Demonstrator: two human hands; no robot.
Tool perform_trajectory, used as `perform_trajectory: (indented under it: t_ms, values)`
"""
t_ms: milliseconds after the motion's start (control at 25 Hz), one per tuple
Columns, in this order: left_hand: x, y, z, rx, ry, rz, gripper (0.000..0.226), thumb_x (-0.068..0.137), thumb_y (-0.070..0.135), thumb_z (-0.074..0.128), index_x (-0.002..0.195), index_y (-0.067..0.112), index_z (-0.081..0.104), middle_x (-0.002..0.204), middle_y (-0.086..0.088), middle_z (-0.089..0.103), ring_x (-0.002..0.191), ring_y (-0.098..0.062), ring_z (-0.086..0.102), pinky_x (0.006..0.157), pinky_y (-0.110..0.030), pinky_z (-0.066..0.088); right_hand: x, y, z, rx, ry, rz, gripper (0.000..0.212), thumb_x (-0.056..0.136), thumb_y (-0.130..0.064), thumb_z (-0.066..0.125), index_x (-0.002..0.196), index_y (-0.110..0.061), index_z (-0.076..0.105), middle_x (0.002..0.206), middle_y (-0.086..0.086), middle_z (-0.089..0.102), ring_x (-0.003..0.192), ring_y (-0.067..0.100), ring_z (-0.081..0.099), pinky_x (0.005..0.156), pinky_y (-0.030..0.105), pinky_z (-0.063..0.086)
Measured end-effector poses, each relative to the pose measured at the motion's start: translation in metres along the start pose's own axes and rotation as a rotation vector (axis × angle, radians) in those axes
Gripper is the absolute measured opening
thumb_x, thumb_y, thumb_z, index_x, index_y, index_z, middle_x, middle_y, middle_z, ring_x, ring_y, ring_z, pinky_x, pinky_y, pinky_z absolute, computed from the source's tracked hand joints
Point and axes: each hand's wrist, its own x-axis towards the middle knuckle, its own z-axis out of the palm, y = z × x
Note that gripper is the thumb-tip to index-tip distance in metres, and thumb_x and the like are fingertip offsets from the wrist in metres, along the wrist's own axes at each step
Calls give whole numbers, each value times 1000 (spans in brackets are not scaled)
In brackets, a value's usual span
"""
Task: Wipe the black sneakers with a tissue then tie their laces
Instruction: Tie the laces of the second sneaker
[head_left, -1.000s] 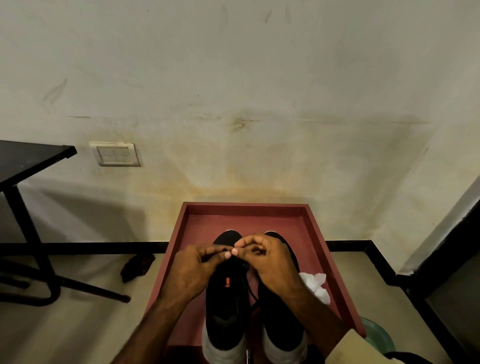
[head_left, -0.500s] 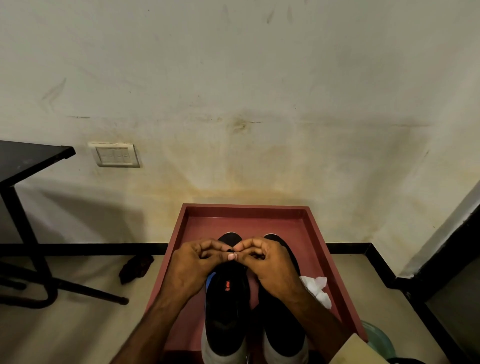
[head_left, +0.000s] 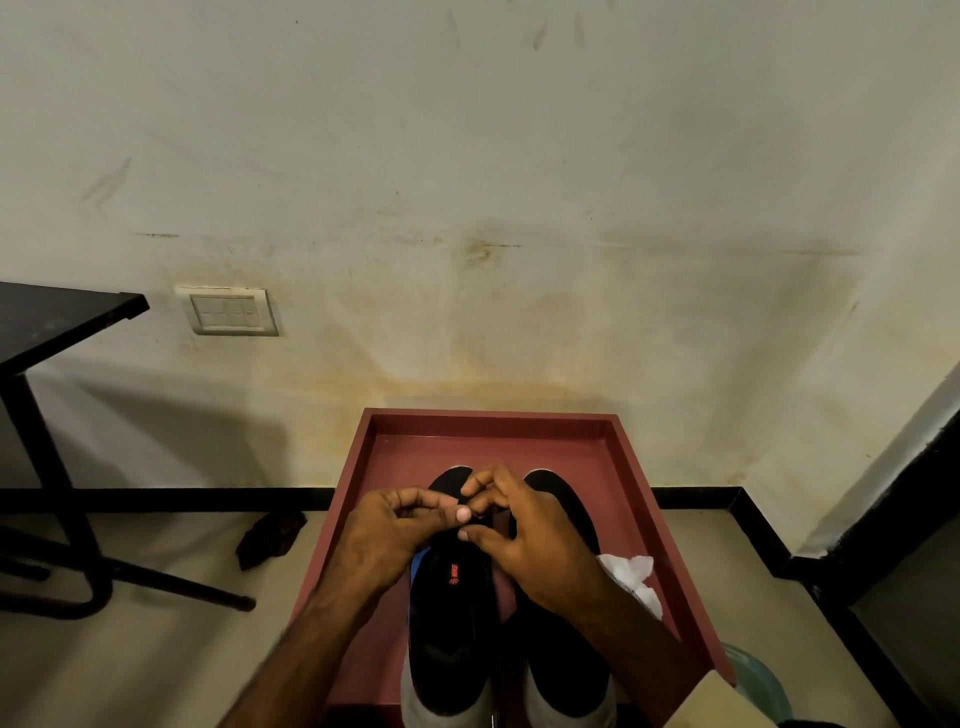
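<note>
Two black sneakers stand side by side in a dark red tray (head_left: 631, 467), toes toward the wall. The left sneaker (head_left: 449, 623) shows a red logo on its tongue and a white heel; the right sneaker (head_left: 566, 660) is partly under my right forearm. My left hand (head_left: 387, 535) and my right hand (head_left: 540, 540) meet over the left sneaker's lace area, fingertips curled together and pinching its black lace, which is mostly hidden by the fingers. A crumpled white tissue (head_left: 631, 577) lies in the tray right of the shoes.
The tray sits against a stained wall with a switch plate (head_left: 228, 312). A black table (head_left: 57, 317) with metal legs stands at the left. A dark rag (head_left: 270, 535) lies on the floor left of the tray. A green round object (head_left: 763, 680) shows at the tray's lower right.
My hands stay over the left sneaker's laces. The right hand's fingers have lifted and spread slightly above the left thumb, working the lace.
</note>
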Motion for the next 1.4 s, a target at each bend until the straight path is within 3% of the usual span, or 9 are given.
perform_trajectory:
  t_ms: [120, 280, 480, 680, 800, 960, 1200, 1280, 1400]
  values:
    - [2, -2, -1, 102, 16, 11, 26, 66, 41, 88, 78, 19, 82, 78, -3, 79, 76, -16, 78, 76, -30, 62, 1, 5, 1, -137, 16, -69, 26, 93, -20, 74, 117, -31, 70, 103, -14, 74, 100, 4, 69, 88, 24, 56]
    - [5, -4, -3, 228, 38, 45, 35, 63, 59, 83, 70, 25, 79, 73, -2, 78, 73, -21, 76, 72, -35, 62, 1, 8, 1, -307, 44, -74, 21, 98, -34, 67, 115, -26, 77, 102, -17, 68, 96, 0, 59, 86, 18, 47]
    - [7, -3, -5, 119, -111, 47, 25, 77, 38, 82, 90, 16, 82, 89, -4, 81, 89, -18, 78, 89, -37, 61, 3, 13, -4, -210, -80, 67, 22, 104, -37, 60, 110, -21, 74, 116, -14, 58, 110, 0, 57, 94, 14, 46]
    - [9, -6, -5, 30, -118, -130, 34, 81, 43, 81, 92, 11, 81, 80, -6, 76, 69, -12, 64, 67, -23, 49, 3, 10, -6, 65, -178, 175, 9, 100, -31, 67, 101, -25, 74, 128, -16, 59, 120, -2, 58, 106, 20, 46]
    - [12, -8, -6, -22, -159, -223, 36, 80, 45, 81, 75, 10, 77, 67, -4, 62, 60, -11, 53, 61, -25, 43, -1, 9, -4, -59, -106, 85, 7, 90, -36, 79, 92, -33, 73, 125, -18, 60, 119, -4, 57, 103, 18, 46]
    - [13, -8, -3, -69, -165, -311, 36, 83, 38, 81, 60, 15, 64, 59, -3, 53, 53, -10, 46, 53, -23, 37, -4, 8, 5, -410, 93, -113, 25, 91, -47, 72, 107, -28, 70, 120, -20, 61, 117, -3, 55, 101, 20, 37]
    - [14, -11, -3, -197, -110, -436, 27, 90, 33, 76, 71, 17, 64, 62, 2, 52, 56, -10, 46, 56, -26, 36, -4, 6, 7, -195, 144, -125, 4, 96, -28, 70, 99, -26, 70, 110, -18, 64, 108, 2, 62, 91, 19, 48]
    - [13, -13, -12, -136, -52, -460, 26, 94, 32, 71, 77, 14, 66, 65, 1, 51, 61, -12, 45, 59, -27, 38, -4, 11, -2, -148, 129, -32, 1, 96, -23, 70, 95, -24, 69, 105, -14, 64, 100, 4, 63, 85, 16, 49]
    - [10, -23, -35, 230, 24, -404, 32, 99, 33, 65, 76, 13, 57, 70, -3, 48, 65, -15, 43, 60, -28, 39, -8, 25, -25, -227, 34, 90, 5, 98, -26, 68, 94, -27, 69, 105, -15, 59, 97, 1, 60, 84, 14, 47]
